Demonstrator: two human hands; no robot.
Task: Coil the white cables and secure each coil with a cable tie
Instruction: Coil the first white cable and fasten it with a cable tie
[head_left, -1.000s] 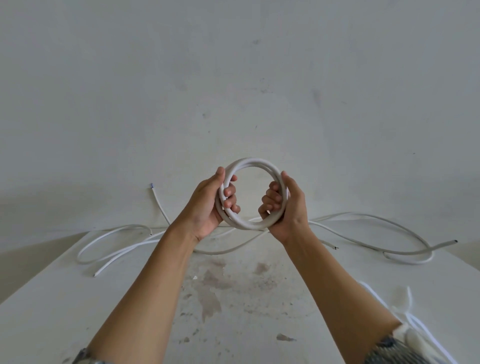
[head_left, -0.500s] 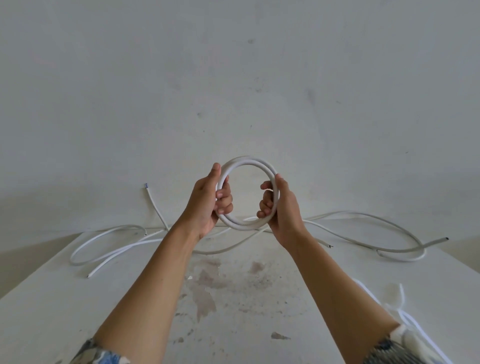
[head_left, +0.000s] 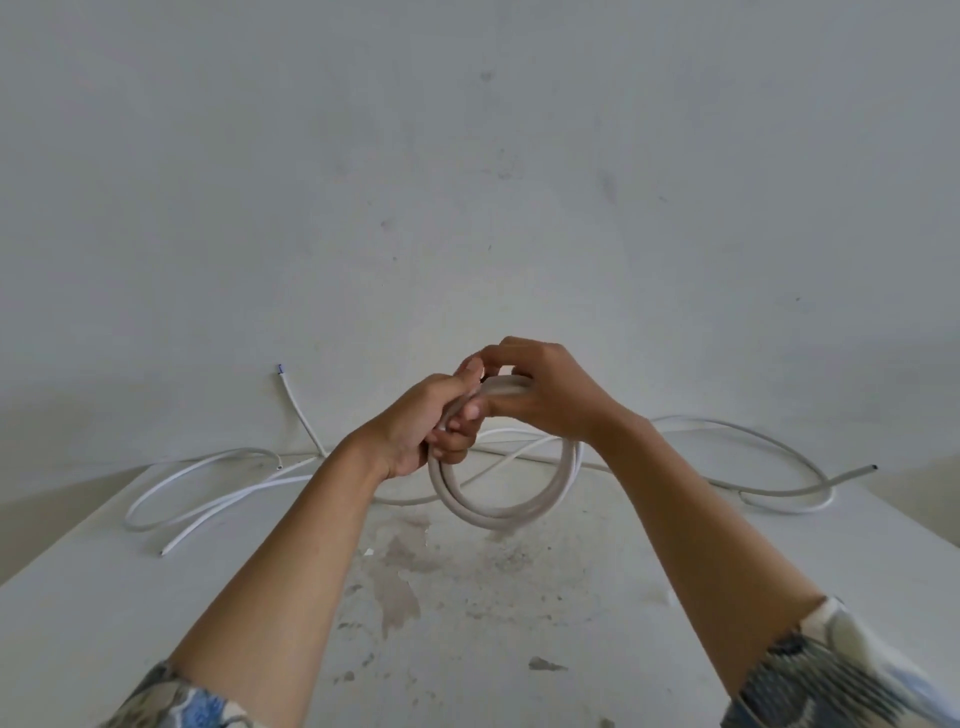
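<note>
while aloft — smooth round white coil (head_left: 498, 516)

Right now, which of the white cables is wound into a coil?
The coil that the left hand and right hand grip at its top. The loose cables behind it lie uncoiled on the table.

A white table (head_left: 156, 597), blotched with dark stains (head_left: 400, 603) at lower centre, carries loose white cables (head_left: 171, 480) looping along its far edge, middle left to middle right.
</note>
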